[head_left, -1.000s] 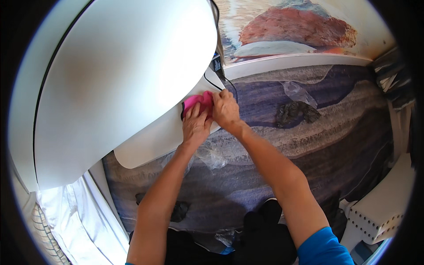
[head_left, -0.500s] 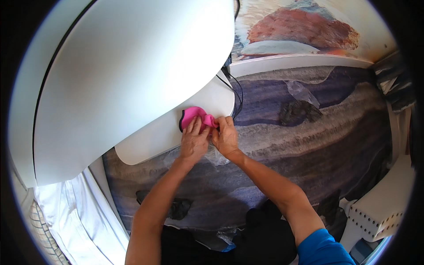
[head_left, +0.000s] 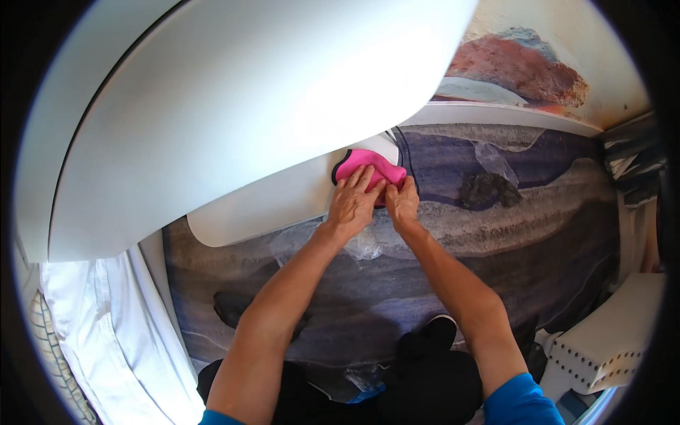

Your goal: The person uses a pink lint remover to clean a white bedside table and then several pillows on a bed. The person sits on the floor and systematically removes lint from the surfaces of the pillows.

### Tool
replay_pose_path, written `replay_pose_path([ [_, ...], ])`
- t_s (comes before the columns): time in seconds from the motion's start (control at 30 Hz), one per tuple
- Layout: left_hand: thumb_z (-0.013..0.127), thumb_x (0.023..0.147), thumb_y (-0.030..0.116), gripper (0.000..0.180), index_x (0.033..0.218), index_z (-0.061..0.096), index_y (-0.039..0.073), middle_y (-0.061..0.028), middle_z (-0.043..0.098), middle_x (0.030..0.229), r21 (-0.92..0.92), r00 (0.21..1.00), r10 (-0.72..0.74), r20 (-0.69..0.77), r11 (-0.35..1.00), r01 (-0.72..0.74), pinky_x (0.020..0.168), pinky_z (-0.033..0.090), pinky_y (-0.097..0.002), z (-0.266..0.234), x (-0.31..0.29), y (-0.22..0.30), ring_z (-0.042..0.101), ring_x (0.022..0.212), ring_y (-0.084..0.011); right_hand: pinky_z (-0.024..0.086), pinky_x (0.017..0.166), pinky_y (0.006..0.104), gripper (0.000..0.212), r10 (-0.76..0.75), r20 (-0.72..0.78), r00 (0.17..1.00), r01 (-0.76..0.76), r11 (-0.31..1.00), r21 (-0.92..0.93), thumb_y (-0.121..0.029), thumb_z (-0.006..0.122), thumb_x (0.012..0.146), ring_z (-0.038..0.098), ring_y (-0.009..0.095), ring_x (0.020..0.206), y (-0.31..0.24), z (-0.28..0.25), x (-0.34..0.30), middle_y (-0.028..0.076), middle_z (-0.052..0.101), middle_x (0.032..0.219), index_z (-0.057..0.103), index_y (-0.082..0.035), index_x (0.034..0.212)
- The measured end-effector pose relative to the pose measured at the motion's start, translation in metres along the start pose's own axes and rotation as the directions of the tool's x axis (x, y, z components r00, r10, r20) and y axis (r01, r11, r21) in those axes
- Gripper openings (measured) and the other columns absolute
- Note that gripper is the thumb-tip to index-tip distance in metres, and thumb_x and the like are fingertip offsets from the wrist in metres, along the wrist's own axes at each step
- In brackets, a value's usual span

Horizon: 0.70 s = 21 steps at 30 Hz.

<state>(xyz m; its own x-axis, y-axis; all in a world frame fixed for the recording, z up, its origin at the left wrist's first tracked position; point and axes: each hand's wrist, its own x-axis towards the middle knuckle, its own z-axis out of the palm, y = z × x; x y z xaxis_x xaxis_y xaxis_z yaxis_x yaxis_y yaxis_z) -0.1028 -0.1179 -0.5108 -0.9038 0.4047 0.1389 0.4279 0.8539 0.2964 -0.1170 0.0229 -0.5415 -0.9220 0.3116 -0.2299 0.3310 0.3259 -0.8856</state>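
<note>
Grip first, from the head view: the left hand [head_left: 352, 205] lies open, palm down, fingers spread on the pink cloth [head_left: 365, 160]. Just to its right, the right hand [head_left: 404, 203] looks to be pinching the cloth's bunched-up end. So the pink cloth is under the fingers and between the hands, on the low white shelf [head_left: 262, 212], near its edge. Up and to the left of the grip is the big white tabletop [head_left: 234, 134]. Clear plastic [head_left: 364, 247] lies on the carpet [head_left: 453, 262], just below the hands.

I think the cloth is light, soft and floppy, so it should crumple easily. It shouldn't break, but it might slide on that smooth shelf. Good spots to hold are the bunched end, or the black edge [head_left: 335, 172] left of the grip, which may be stiffer.
</note>
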Motion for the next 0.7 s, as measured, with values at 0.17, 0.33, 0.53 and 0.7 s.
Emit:
replay_pose_path([
  [0.17,0.058,0.081,0.003,0.053,0.132,0.065,0.018,-0.0143,0.046,0.151,-0.024,1.0,-0.021,0.007,0.999,0.021,0.107,0.037,-0.0495,-0.015,-0.04,-0.018,0.041,0.141,-0.0307,0.051,0.084,0.0487,0.03,0.063,0.083,0.995,-0.058,0.997,-0.055,-0.021,0.057,0.085,0.065,0.045,0.093,0.02,0.025,-0.016,0.029,0.065,0.098,0.052,0.003,0.102],
  [0.33,0.054,0.085,0.006,0.052,0.134,0.064,0.02,-0.0156,0.042,0.154,-0.041,0.998,-0.066,0.023,0.997,0.067,0.11,0.034,-0.0493,-0.023,-0.079,-0.045,0.039,0.143,-0.0295,0.055,0.075,0.0408,0.029,0.269,0.306,0.913,-0.314,0.943,0.11,-0.014,0.057,0.087,0.068,0.033,0.086,0.044,0.061,-0.018,0.023,0.067,0.096,0.056,0.004,0.109],
  [0.53,0.058,0.086,0.012,0.044,0.129,0.065,0.014,-0.0156,0.047,0.15,-0.058,0.995,-0.086,-0.045,0.995,0.083,0.108,0.035,-0.0504,-0.016,-0.089,-0.051,0.04,0.139,-0.0322,0.06,0.062,0.0356,0.017,0.436,0.358,0.825,-0.487,0.871,0.062,-0.007,0.056,0.09,0.069,0.025,0.078,0.002,0.05,-0.02,0.017,0.067,0.092,0.061,0.003,0.103],
  [0.7,0.059,0.085,0.016,0.036,0.12,0.07,0.013,-0.0143,0.051,0.146,-0.177,0.988,-0.109,-0.11,0.98,0.088,0.109,0.035,-0.0495,-0.008,-0.076,-0.041,0.044,0.135,-0.032,0.062,0.064,0.0364,0.019,0.412,0.17,0.895,-0.445,0.851,0.278,-0.009,0.058,0.09,0.069,0.025,0.08,-0.006,0.072,-0.045,0.016,0.067,0.094,0.061,0.002,0.105],
])
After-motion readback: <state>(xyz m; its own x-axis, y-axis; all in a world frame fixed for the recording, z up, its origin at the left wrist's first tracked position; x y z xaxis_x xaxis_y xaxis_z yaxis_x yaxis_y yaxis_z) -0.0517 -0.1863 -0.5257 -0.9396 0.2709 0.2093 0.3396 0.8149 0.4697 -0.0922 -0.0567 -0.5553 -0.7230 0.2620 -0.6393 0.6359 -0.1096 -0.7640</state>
